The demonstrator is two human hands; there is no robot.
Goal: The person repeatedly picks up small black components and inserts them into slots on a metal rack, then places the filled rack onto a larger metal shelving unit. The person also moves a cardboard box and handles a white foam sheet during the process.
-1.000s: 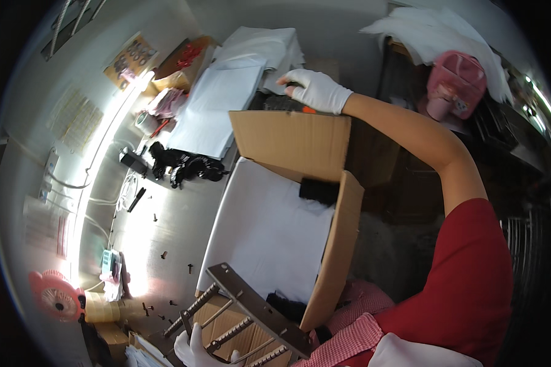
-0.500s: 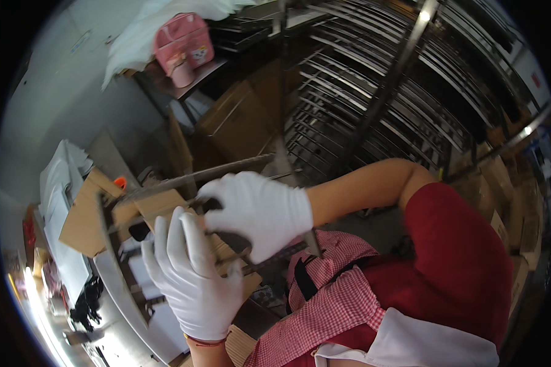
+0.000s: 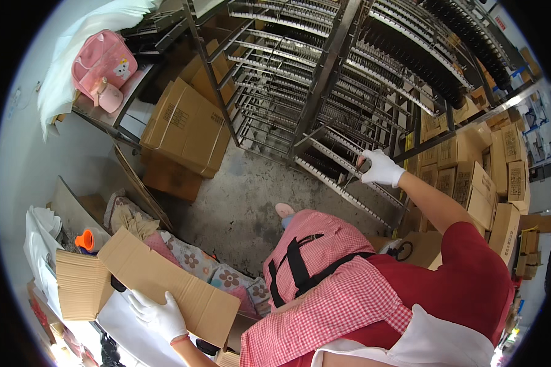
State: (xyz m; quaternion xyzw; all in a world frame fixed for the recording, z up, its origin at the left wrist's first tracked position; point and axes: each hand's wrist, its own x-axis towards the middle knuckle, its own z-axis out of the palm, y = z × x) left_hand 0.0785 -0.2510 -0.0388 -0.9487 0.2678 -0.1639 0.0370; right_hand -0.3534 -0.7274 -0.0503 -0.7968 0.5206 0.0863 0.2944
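Fingers [image 3: 140, 306] of the left hand [image 3: 160, 318] are spread loosely, holding nothing visible; hand lies low over a white sheet [image 3: 116, 318], pointing up and away. Thumb stands off from the rest. Can't tell if the palm presses down. Right hand [image 3: 382, 169] is out at the far side, at the end of a metal rack [image 3: 324, 76]; fingers bent toward its notched rails, bare tips peeking out of the glove. Can't tell from here whether they grip a rail or just touch it. Right arm reaches well out, elbow bent, wrist nearly straight. Left forearm comes up from the lower edge, red cord at the wrist.

Materials: both gloves white, thin, smooth knit. Sheet is smooth and pale, inside an open cardboard carton [image 3: 171, 289], which sits in front at the person's left; stiff brown flap stands just beside the left hand. Small black piece [image 3: 117, 284] near the left fingertips. Rack is dull grey metal, long parallel bars in tiers, square posts, beyond the carton and well apart from it.

Further out: pink checked apron [image 3: 324, 235] with black straps, flower-print fabric [image 3: 190, 260], orange ring [image 3: 87, 240], rough concrete floor [image 3: 245, 177], strapped brown box [image 3: 187, 131], glossy pink bag [image 3: 104, 61].
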